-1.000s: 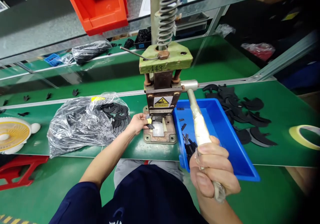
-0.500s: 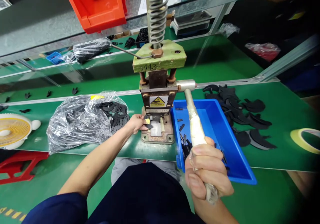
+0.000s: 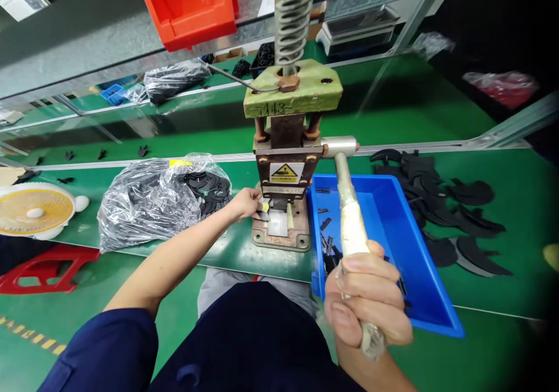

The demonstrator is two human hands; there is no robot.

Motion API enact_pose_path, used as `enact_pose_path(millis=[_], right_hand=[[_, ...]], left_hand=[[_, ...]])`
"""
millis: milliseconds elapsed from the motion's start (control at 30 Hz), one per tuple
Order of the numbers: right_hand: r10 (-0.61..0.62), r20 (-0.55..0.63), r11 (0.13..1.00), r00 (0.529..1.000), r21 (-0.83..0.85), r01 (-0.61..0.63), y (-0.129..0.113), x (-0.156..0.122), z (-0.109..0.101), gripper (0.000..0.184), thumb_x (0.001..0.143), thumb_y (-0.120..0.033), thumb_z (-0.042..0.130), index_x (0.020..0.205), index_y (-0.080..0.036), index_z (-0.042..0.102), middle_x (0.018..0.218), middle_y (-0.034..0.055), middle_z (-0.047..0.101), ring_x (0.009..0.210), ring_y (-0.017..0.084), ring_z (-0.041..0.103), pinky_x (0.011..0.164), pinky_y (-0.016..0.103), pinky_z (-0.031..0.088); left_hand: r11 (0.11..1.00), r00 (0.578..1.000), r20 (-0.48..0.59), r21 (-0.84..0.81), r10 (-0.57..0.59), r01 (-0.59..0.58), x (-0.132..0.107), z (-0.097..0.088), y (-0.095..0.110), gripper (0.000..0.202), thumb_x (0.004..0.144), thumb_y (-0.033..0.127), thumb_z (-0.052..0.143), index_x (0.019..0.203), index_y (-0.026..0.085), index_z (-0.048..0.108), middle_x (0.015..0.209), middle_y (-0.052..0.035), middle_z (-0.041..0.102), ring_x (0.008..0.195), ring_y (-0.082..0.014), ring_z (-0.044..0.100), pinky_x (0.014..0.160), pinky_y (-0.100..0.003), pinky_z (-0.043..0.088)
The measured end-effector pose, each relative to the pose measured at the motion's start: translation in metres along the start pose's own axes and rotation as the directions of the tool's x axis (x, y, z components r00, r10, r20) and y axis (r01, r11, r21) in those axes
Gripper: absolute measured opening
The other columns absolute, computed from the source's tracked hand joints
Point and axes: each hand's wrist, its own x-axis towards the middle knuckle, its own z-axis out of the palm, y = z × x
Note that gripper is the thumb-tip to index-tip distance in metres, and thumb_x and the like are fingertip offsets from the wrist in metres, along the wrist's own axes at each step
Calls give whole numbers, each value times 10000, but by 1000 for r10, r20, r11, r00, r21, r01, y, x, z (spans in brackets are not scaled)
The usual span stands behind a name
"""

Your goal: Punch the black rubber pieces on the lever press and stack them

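A hand press (image 3: 286, 165) with a spring on top stands on the green bench in front of me. My right hand (image 3: 369, 293) is wrapped round its wrapped lever handle (image 3: 353, 223), which slants down towards me. At the left of the press base (image 3: 259, 239), my left hand (image 3: 246, 202) pinches a small dark flat piece (image 3: 262, 215). A yellow patch shows at the fingertips, on a finger or on the piece; I cannot tell which. The piece reaches in beside a pale metal block (image 3: 278, 224) under the ram.
A blue bin (image 3: 384, 205) with small black parts sits right of the press, beside a pile of black curved pieces (image 3: 430, 200). A clear bag of dark pieces (image 3: 148, 205) and a fan (image 3: 37, 211) are left. An orange-red bin (image 3: 192, 13) hangs over the bench.
The whole view has shifted, so the press and bench appear farther right. My right hand keeps its grip on the lever; my left hand stays at the press base with the dark piece.
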Motion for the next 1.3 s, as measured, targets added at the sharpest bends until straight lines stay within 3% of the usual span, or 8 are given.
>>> enact_pose_path(millis=[200, 433, 600, 700, 833, 1067, 1200, 1300], right_hand=[[-39, 51, 999, 998, -17, 40, 4, 4, -3, 182, 674, -139, 608, 622, -222, 455, 697, -64, 615, 701, 180, 594, 856, 537, 517], [-95, -53, 996, 994, -7, 94, 10, 3, 3, 243, 640, -179, 645, 537, -228, 430, 611, -45, 609, 620, 191, 579, 779, 525, 513], [-162, -156, 986, 974, 5, 165, 16, 5, 13, 306, 634, -189, 638, 499, -224, 366, 552, -48, 559, 537, 164, 524, 692, 470, 493], [-173, -157, 984, 972, 17, 178, 16, 7, 15, 321, 633, -191, 644, 499, -219, 354, 547, -49, 552, 530, 153, 524, 702, 451, 501], [-148, -151, 989, 977, -1, 149, 12, 8, 17, 329, 638, -196, 651, 497, -214, 353, 551, -58, 553, 550, 143, 533, 749, 440, 512], [-82, -103, 996, 991, -53, 77, 2, 6, 15, 287, 714, -218, 629, 549, -232, 394, 590, -46, 550, 623, 168, 549, 813, 473, 514], [-53, -62, 997, 997, -50, 50, 0, 4, 11, 233, 730, -183, 615, 593, -237, 434, 620, -39, 568, 654, 177, 558, 872, 513, 507], [-59, -68, 998, 996, -37, 57, 1, 2, 10, 217, 736, -180, 612, 614, -240, 444, 622, -40, 559, 663, 179, 553, 880, 516, 498]], left_hand=[[998, 995, 84, 20, -58, 56, 0, 2, -1, 259, 627, 87, 843, 633, 114, 585, 542, 24, 587, 494, -122, 620, 524, -271, 593], [955, 970, -164, 268, 177, -129, 2, -36, -16, 45, 818, 156, 686, 835, 123, 662, 608, -3, 638, 537, -112, 631, 581, -219, 541], [621, 855, -281, 782, 435, -59, -7, -111, -19, 171, 834, 171, 635, 974, 158, 731, 951, -89, 746, 893, -208, 701, 847, -306, 531], [371, 877, -165, 928, 451, -16, -13, -142, -20, 283, 833, 211, 645, 1096, 160, 736, 1130, -123, 706, 1062, -252, 651, 950, -330, 494], [110, 909, 62, 987, 412, -118, -16, -150, -22, 353, 837, 220, 632, 1174, 163, 721, 1233, -119, 643, 1118, -268, 596, 1012, -344, 451], [-159, 891, 213, 974, 401, -162, -17, -141, -20, 315, 953, 193, 425, 1015, 104, 720, 1034, -188, 631, 1019, -294, 581, 905, -403, 451], [-78, 842, 150, 989, 518, -128, -16, -152, -13, 317, 967, 175, 377, 1017, 98, 680, 1034, -200, 637, 1005, -297, 591, 885, -407, 460], [260, 760, -73, 957, 646, -130, -15, -154, -1, 248, 958, 163, 419, 1027, 118, 653, 1011, -157, 670, 986, -263, 626, 895, -375, 486]])
